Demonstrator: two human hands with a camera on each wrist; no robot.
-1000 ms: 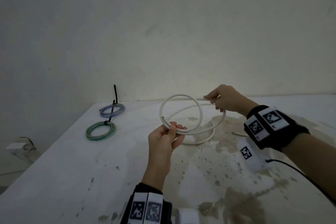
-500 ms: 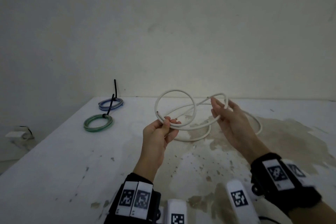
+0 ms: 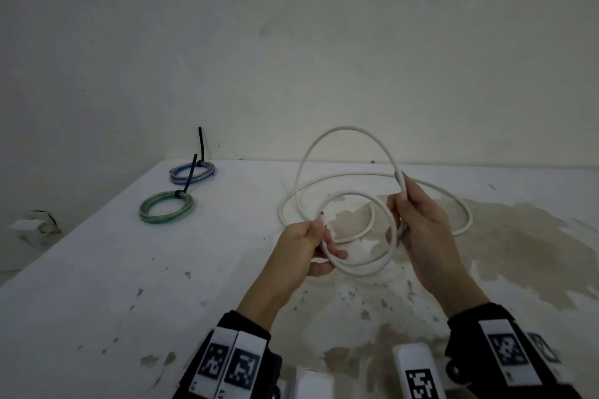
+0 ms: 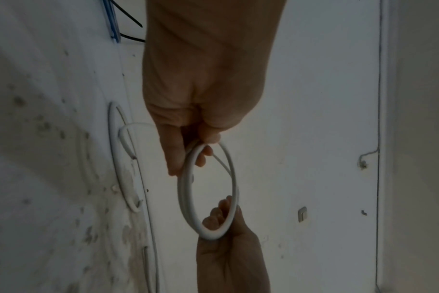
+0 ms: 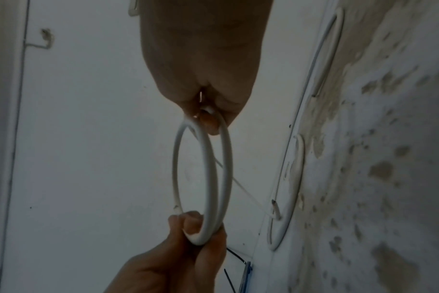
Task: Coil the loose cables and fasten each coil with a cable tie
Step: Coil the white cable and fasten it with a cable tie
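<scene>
White cable (image 3: 343, 131) is looping above the stained table (image 3: 97, 285), its slack trailing behind; the green coil (image 3: 167, 210) and blue coil (image 3: 193, 171) are lying far left. Left hand (image 3: 303, 244) is pinching its end, right hand (image 3: 421, 223) gripping a newly raised larger loop.

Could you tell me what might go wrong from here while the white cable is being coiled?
The left hand only pinches the white cable near its cut end, so the stiff loops might spring open. The slack on the table could snag as the right hand pulls it in. No loose tie shows nearby.
</scene>
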